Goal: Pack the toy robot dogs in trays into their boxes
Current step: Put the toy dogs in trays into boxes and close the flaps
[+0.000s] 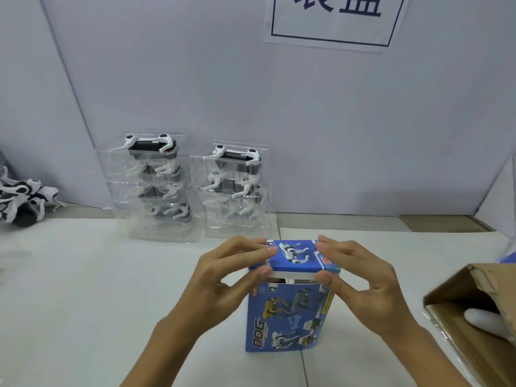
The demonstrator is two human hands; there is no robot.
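Blue box point(287, 317) stands upright on the table, top flap point(293, 256) down but a gap shows under its front edge; behind it, two stacks of clear trays point(156, 188) point(234, 191) each hold white-and-black dogs point(152, 143) lying sideways

I saw open table point(83, 289) left of the blue box point(287, 317), room for a hand to pass. Two stacks of clear trays point(156, 191) point(237, 196) blocked the back, just beside each other. A brown carton point(474, 317) crowded the right side. Loose toy dogs point(25, 199) sat at the far left edge.
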